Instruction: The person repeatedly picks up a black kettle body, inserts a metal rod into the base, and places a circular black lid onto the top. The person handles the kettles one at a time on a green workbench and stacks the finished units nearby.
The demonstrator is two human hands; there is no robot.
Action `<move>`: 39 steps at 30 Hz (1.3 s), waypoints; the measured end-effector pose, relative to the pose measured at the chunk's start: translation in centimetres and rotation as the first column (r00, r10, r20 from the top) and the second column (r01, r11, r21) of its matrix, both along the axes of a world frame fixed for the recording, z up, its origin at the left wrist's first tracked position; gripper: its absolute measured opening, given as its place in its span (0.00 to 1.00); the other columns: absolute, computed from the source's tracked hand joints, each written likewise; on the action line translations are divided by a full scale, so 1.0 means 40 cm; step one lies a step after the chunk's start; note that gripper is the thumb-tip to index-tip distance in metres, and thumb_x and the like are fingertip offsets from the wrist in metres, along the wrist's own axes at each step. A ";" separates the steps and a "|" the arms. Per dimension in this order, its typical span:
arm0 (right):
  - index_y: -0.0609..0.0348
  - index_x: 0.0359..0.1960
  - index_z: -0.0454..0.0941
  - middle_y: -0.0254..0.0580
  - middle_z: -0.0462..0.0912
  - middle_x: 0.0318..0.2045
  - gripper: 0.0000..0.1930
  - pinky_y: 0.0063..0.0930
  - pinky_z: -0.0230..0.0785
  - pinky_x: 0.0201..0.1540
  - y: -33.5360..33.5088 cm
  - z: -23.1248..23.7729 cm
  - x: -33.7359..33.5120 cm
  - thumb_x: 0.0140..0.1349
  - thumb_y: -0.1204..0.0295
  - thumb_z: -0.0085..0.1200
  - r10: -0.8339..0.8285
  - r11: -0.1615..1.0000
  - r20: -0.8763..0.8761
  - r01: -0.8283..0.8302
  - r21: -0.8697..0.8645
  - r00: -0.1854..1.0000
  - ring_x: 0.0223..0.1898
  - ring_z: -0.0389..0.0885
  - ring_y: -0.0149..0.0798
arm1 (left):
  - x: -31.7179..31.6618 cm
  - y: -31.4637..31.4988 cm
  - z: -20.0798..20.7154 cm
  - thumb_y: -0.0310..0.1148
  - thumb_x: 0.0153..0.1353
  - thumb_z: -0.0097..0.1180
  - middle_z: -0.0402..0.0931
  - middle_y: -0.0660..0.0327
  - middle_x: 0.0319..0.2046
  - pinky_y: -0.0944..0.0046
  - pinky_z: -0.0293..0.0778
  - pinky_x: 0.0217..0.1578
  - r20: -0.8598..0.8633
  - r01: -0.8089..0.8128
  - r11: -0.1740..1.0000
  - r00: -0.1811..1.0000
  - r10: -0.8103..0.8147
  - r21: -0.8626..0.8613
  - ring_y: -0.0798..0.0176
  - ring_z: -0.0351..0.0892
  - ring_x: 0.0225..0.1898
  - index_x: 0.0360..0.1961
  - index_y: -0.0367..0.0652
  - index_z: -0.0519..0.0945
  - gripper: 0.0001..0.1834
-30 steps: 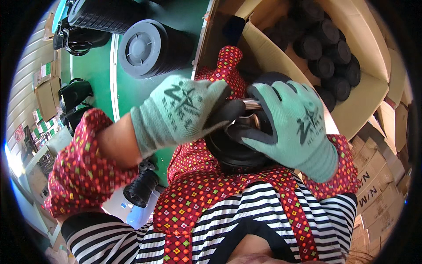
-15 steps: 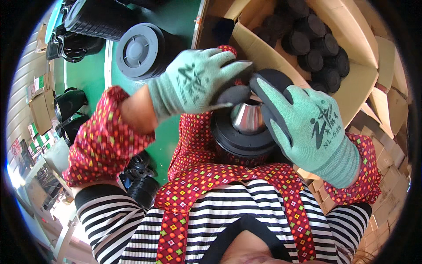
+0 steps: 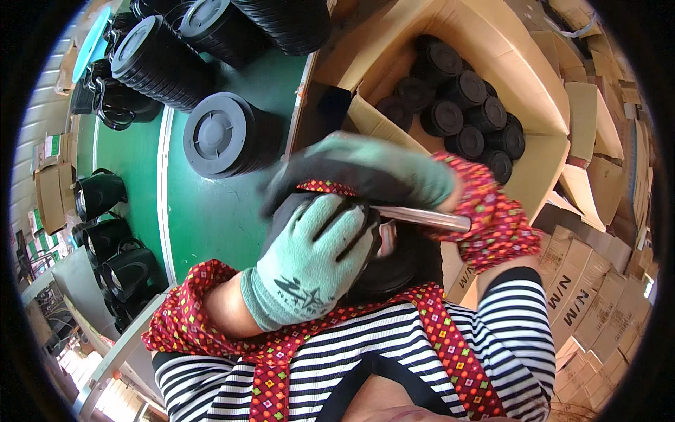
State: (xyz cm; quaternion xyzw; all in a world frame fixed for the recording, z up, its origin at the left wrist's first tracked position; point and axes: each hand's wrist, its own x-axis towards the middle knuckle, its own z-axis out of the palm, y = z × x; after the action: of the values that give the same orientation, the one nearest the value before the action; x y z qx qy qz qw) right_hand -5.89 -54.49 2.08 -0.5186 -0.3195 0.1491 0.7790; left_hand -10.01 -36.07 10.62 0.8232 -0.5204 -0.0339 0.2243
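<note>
Seemingly mid-handling: black round part [image 3: 411, 273] at the apron [image 3: 271, 383], off the right edge of the bench [image 3: 214, 235]; left hand [image 3: 309, 264] bent by the end of a steel tube [image 3: 430, 219], right hand [image 3: 373, 167] blurred above, grips unclear; calls next for steadying the part; beyond, stacked black discs [image 3: 215, 135].

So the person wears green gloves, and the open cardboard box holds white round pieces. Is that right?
Not quite: in the head view, the round pieces in the open cardboard box are black, not white. The gloves are indeed green.
</note>
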 end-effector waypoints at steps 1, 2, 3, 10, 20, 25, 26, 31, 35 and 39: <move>0.60 0.45 0.83 0.48 0.86 0.45 0.12 0.40 0.74 0.57 0.019 -0.013 -0.016 0.76 0.65 0.51 0.055 0.997 -0.083 -0.050 0.060 0.995 0.47 0.84 0.49 | -0.011 0.004 0.005 0.33 0.45 0.65 0.79 0.52 0.47 0.46 0.78 0.48 -0.005 0.000 1.000 1.000 0.000 0.005 0.46 0.78 0.50 0.42 0.40 0.89 0.20; 0.60 0.46 0.83 0.48 0.86 0.45 0.12 0.40 0.74 0.57 0.028 -0.022 -0.021 0.76 0.65 0.52 0.077 0.994 -0.091 -0.069 0.089 0.993 0.47 0.84 0.49 | -0.021 -0.002 0.003 0.33 0.42 0.65 0.79 0.52 0.46 0.49 0.79 0.45 0.074 -0.040 0.999 0.996 0.041 -0.017 0.47 0.78 0.47 0.39 0.41 0.89 0.19; 0.61 0.46 0.83 0.49 0.86 0.45 0.12 0.40 0.74 0.57 0.032 -0.033 -0.021 0.76 0.65 0.52 0.081 0.991 -0.072 -0.073 0.109 0.994 0.47 0.84 0.48 | -0.020 -0.001 0.020 0.34 0.41 0.66 0.79 0.53 0.46 0.50 0.79 0.45 0.019 -0.031 0.999 0.999 0.032 -0.041 0.48 0.78 0.48 0.36 0.41 0.89 0.18; 0.63 0.51 0.82 0.49 0.84 0.47 0.13 0.40 0.73 0.56 0.042 -0.109 0.030 0.74 0.66 0.56 0.079 0.990 0.035 -0.083 0.116 0.996 0.48 0.82 0.48 | -0.036 -0.262 -0.020 0.40 0.59 0.60 0.80 0.52 0.48 0.55 0.80 0.45 -0.231 0.170 0.978 0.963 -0.140 0.117 0.51 0.80 0.46 0.54 0.37 0.83 0.25; 0.69 0.57 0.77 0.54 0.80 0.50 0.18 0.53 0.70 0.59 0.039 -0.137 -0.049 0.69 0.73 0.58 -0.186 0.953 0.340 0.084 0.292 0.922 0.51 0.78 0.57 | -0.052 -0.240 -0.048 0.43 0.57 0.58 0.78 0.60 0.36 0.57 0.79 0.34 -0.396 0.277 0.949 0.862 -0.316 -0.153 0.57 0.81 0.35 0.45 0.43 0.82 0.19; 0.62 0.27 0.75 0.47 0.75 0.33 0.14 0.56 0.62 0.64 -0.026 -0.139 -0.037 0.63 0.63 0.54 -0.118 0.980 0.370 0.169 -0.106 0.921 0.43 0.73 0.55 | -0.015 -0.147 -0.045 0.43 0.56 0.59 0.82 0.58 0.41 0.57 0.80 0.38 -0.370 0.347 0.811 0.757 -0.539 -0.471 0.56 0.83 0.38 0.45 0.42 0.86 0.21; 0.62 0.28 0.77 0.48 0.76 0.34 0.14 0.56 0.61 0.66 -0.048 -0.125 -0.038 0.63 0.62 0.53 -0.087 0.968 0.349 0.161 -0.191 0.933 0.45 0.74 0.56 | -0.002 -0.127 -0.044 0.42 0.58 0.60 0.82 0.59 0.41 0.56 0.81 0.39 -0.409 0.343 0.789 0.711 -0.573 -0.509 0.55 0.83 0.41 0.45 0.43 0.86 0.18; 0.59 0.44 0.85 0.50 0.83 0.40 0.20 0.50 0.71 0.50 -0.172 -0.058 -0.100 0.53 0.60 0.61 -0.118 0.719 0.384 0.346 -0.603 0.916 0.42 0.80 0.57 | 0.021 -0.014 -0.071 0.38 0.63 0.67 0.79 0.58 0.26 0.54 0.77 0.32 -0.583 -0.057 0.651 0.510 -0.632 -0.757 0.52 0.81 0.29 0.32 0.37 0.87 0.12; 0.64 0.45 0.84 0.54 0.85 0.41 0.18 0.52 0.74 0.54 -0.180 0.013 -0.132 0.52 0.68 0.60 -0.079 0.555 0.391 0.366 -0.747 0.917 0.46 0.83 0.62 | 0.039 0.021 -0.109 0.36 0.61 0.73 0.81 0.56 0.25 0.52 0.79 0.35 -0.575 -0.128 0.586 0.444 -0.687 -0.800 0.50 0.83 0.28 0.33 0.36 0.90 0.12; 0.62 0.47 0.84 0.53 0.85 0.41 0.16 0.49 0.72 0.53 -0.144 -0.069 -0.110 0.63 0.64 0.59 -0.306 0.635 0.410 0.505 -0.585 0.859 0.46 0.82 0.58 | 0.047 0.009 -0.101 0.32 0.58 0.73 0.82 0.51 0.42 0.53 0.81 0.42 -0.480 -0.081 0.728 0.800 -0.360 -0.681 0.49 0.85 0.39 0.48 0.36 0.87 0.18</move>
State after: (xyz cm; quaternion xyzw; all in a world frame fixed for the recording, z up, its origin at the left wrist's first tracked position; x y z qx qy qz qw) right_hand -10.30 -60.26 -0.69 -0.8385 -0.2208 0.0010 0.4981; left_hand -8.13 -35.72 6.60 0.5900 -0.4656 -0.1124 0.6500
